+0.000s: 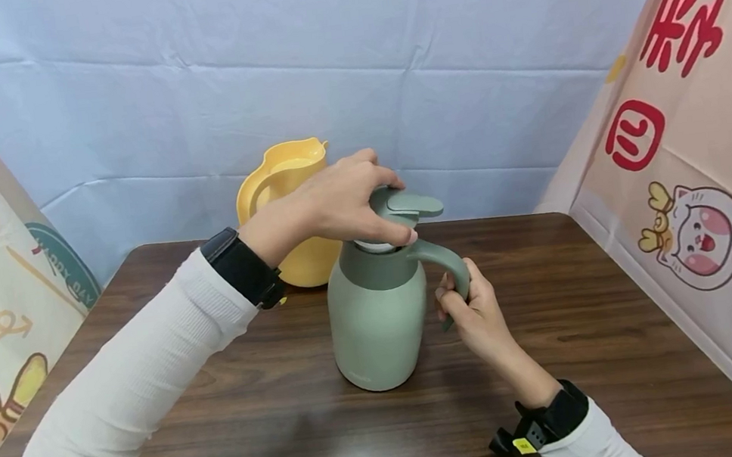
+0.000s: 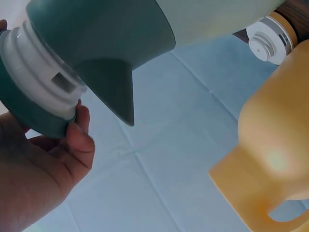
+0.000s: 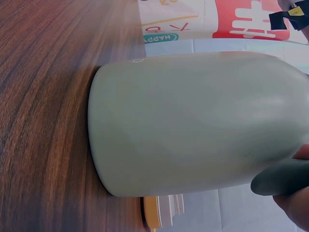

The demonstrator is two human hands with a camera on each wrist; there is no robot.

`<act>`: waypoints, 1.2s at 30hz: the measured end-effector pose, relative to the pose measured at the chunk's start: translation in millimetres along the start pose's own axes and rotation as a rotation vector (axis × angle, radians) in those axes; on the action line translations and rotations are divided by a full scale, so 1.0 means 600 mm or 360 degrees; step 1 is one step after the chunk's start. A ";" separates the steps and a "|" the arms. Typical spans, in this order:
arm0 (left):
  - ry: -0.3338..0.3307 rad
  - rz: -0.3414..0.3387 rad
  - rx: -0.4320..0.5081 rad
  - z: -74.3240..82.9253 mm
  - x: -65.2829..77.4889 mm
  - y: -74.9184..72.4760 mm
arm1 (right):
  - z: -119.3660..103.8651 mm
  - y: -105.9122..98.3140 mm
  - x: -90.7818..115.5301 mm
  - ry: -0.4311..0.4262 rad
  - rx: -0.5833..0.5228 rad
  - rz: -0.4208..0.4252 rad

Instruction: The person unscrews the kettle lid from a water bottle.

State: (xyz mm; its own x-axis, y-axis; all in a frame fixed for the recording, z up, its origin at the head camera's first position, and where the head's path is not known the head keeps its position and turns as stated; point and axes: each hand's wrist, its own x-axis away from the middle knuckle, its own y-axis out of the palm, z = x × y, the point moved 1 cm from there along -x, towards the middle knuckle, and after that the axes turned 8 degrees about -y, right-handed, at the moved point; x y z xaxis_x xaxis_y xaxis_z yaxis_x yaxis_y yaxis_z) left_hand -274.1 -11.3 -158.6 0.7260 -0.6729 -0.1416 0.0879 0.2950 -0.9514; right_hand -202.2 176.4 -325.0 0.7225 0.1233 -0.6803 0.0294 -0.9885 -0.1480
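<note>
A light green thermos jug (image 1: 378, 326) stands upright on the dark wooden table. Its darker green lid (image 1: 416, 204) sits at the mouth, tilted, and the white threaded plug (image 2: 43, 77) under it shows between lid and neck in the left wrist view. My left hand (image 1: 352, 198) grips the lid from above, fingers and thumb around its edge. Curled round the lower part of the jug's handle (image 1: 441, 257) is my right hand (image 1: 475, 314). The right wrist view shows the jug's base resting on the wood, with the handle's end (image 3: 280, 178) beside my fingers.
Behind the green jug, to the left, stands a yellow jug (image 1: 308, 262) without a lid on its mouth. A white and orange-yellow threaded lid (image 2: 270, 41) rests on the table behind. Pale blue cloth (image 1: 317, 51) hangs at the back; printed sheets (image 1: 691, 143) flank the table (image 1: 260, 424).
</note>
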 end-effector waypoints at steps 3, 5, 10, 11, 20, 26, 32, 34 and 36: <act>0.0021 0.0025 -0.0011 0.004 0.002 -0.002 | 0.000 -0.001 0.000 -0.0010 0.0014 0.0006; 0.0030 0.0038 -0.0011 0.007 0.004 -0.004 | 0.001 -0.002 0.000 -0.0011 0.0007 0.0008; 0.0023 0.0055 0.0015 0.013 0.008 -0.009 | 0.003 -0.001 0.001 -0.0015 -0.0020 -0.0002; 0.0020 0.0058 0.0015 0.014 0.009 -0.010 | 0.003 -0.001 0.001 -0.0017 -0.0022 -0.0001; 0.0059 0.0070 0.0092 0.018 0.017 -0.025 | 0.003 0.000 0.000 0.0000 -0.0002 0.0012; 0.0061 0.0034 0.0122 0.013 0.027 -0.035 | -0.014 0.005 -0.005 -0.0011 0.0026 -0.0007; 0.0068 0.0019 0.0138 0.002 0.043 -0.036 | -0.041 0.012 -0.010 0.0012 0.0087 -0.0012; 0.0067 0.0032 0.0139 -0.001 0.051 -0.037 | -0.042 0.013 -0.010 0.0021 0.0094 -0.0011; 0.0066 0.0052 0.0135 -0.004 0.059 -0.037 | -0.042 0.013 -0.011 0.0028 0.0095 -0.0009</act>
State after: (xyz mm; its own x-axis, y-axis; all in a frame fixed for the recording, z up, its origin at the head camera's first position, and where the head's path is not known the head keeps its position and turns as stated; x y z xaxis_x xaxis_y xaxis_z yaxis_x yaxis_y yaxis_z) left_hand -252.4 -43.4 -142.9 0.7007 -0.6890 -0.1852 0.1231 0.3725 -0.9198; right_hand -189.4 165.6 -303.8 0.7344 0.1269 -0.6668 -0.0073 -0.9808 -0.1947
